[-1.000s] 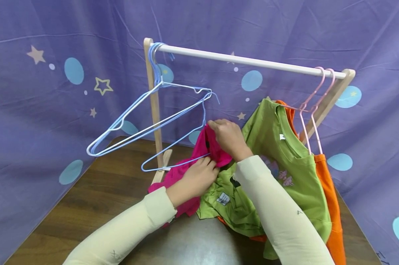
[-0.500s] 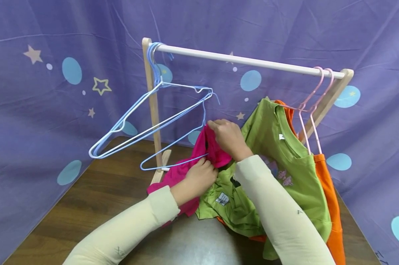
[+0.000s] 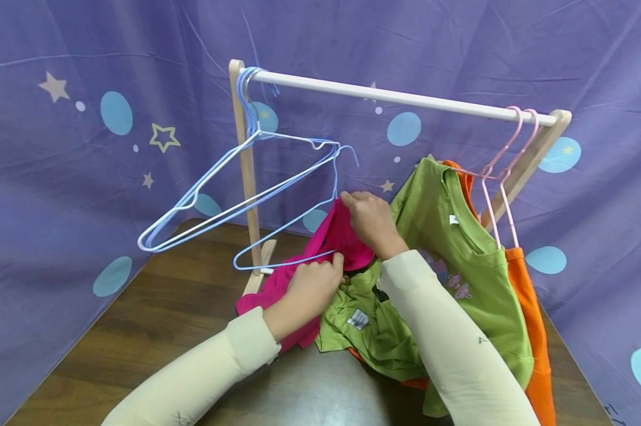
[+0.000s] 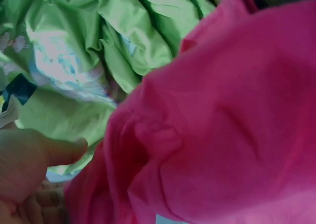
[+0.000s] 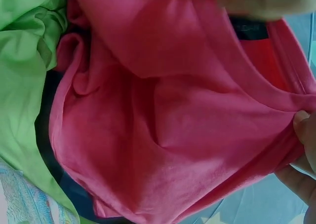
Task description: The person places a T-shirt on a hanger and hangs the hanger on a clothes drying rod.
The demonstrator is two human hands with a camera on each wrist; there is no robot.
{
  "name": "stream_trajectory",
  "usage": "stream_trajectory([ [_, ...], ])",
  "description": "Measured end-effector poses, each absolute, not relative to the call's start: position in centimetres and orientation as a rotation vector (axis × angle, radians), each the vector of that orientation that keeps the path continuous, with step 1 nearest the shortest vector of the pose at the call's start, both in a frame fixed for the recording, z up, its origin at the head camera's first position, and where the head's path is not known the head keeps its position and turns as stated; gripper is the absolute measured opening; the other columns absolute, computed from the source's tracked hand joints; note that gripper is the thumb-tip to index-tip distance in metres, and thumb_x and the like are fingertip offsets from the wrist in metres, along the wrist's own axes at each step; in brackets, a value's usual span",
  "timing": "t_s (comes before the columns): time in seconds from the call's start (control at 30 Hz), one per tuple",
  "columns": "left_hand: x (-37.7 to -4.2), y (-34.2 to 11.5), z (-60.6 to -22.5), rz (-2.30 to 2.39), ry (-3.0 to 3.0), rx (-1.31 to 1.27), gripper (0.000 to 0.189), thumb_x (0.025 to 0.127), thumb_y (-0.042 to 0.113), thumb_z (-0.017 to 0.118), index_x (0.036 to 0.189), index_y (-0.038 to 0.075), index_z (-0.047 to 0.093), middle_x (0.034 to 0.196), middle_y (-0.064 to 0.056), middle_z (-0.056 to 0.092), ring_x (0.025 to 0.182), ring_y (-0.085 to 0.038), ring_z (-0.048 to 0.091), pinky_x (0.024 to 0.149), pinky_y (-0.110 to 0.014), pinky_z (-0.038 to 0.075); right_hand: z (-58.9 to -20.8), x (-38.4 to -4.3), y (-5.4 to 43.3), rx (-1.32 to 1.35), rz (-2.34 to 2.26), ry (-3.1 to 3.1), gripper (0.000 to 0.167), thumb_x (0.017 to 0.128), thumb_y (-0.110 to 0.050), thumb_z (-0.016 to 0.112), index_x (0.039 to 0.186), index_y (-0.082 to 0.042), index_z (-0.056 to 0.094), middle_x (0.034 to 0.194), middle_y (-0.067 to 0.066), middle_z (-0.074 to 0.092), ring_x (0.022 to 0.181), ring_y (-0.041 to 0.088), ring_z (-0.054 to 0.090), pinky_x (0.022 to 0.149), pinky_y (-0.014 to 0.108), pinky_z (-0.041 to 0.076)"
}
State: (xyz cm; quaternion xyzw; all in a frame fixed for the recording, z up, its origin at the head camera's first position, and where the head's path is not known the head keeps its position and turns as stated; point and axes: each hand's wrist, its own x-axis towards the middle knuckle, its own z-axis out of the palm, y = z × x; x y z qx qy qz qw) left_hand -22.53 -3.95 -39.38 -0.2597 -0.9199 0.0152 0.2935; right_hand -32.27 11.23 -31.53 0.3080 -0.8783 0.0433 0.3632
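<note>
A pink shirt (image 3: pixel 352 236) is bunched at the middle of the head view, partly over a blue wire hanger (image 3: pixel 335 177). My right hand (image 3: pixel 370 219) pinches the shirt at its neckline, close to the hanger's neck; the right wrist view shows the thumb and fingers on that collar edge (image 5: pixel 296 103). One side of the hanger goes into the cloth, and its other arm sticks out to the left. My left hand (image 3: pixel 315 281) is at the lower neckline, thumb raised beside the hanger's bottom bar. Its fingers are partly hidden; I cannot tell whether they grip the cloth.
Blue and white hangers (image 3: pixel 192 201) hang at the rack's left end from a white rod (image 3: pixel 395 97). At the right, a green shirt (image 3: pixel 458 260) and an orange garment (image 3: pixel 533 331) hang on pink hangers (image 3: pixel 503 160). Crumpled green cloth (image 3: pixel 384 343) lies on the wooden table (image 3: pixel 139 331).
The left hand has turned and its thumb is now raised. My right hand, with the pink shirt and blue hanger, has shifted slightly right. The shirt's neck opening looks narrower.
</note>
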Motion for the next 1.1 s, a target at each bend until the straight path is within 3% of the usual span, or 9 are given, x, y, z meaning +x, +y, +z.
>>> stream_trajectory([
  [0.23,-21.6,-4.5,-38.8,-0.016,-2.442,-0.612,0.009,0.087,0.008,0.070,0.085,0.008,0.061,0.063,-0.005,0.062,0.053,-0.026,0.065,0.042,-0.040,0.049,-31.8,-32.4,11.3,0.740,0.116,-2.262,0.040,0.081,0.008,0.067,0.119,-0.003,0.072,0.095,0.014,0.075,0.084,0.036,0.070,0.066,0.049,0.057],
  [0.4,-20.9,-5.2,-38.4,-0.035,-2.441,-0.636,0.013,0.087,0.004,0.069,0.076,0.008,0.063,0.071,-0.007,0.064,0.062,-0.025,0.066,0.045,-0.040,0.052,-31.9,-32.4,11.5,0.716,0.136,-2.279,0.039,0.080,0.008,0.066,0.118,-0.002,0.072,0.096,0.014,0.074,0.085,0.036,0.070,0.067,0.050,0.057],
  [0.7,-20.0,-7.7,-37.1,-0.147,-2.344,-0.681,0.023,0.088,0.018,0.079,0.078,0.008,0.062,0.070,-0.006,0.062,0.061,-0.028,0.064,0.050,-0.039,0.051,-32.2,-32.7,12.0,0.682,0.171,-2.295,0.030,0.081,0.010,0.063,0.108,0.002,0.069,0.086,0.017,0.070,0.080,0.040,0.067,0.066,0.053,0.055],
  [0.9,-19.9,-9.7,-36.6,-0.258,-2.185,-0.734,0.030,0.090,0.018,0.078,0.074,0.007,0.055,0.065,-0.005,0.056,0.060,-0.028,0.059,0.053,-0.039,0.047,-32.2,-32.9,12.1,0.618,0.175,-2.341,0.016,0.084,0.009,0.062,0.099,0.004,0.063,0.084,0.021,0.068,0.079,0.042,0.067,0.068,0.053,0.054],
  [1.1,-19.9,-11.2,-36.5,-0.315,-2.088,-0.789,0.026,0.089,0.017,0.080,0.080,0.005,0.058,0.068,-0.003,0.055,0.064,-0.024,0.058,0.054,-0.036,0.049,-32.1,-32.9,12.2,0.535,0.200,-2.431,0.014,0.083,0.007,0.064,0.094,0.000,0.057,0.081,0.020,0.066,0.077,0.044,0.066,0.067,0.055,0.053],
])
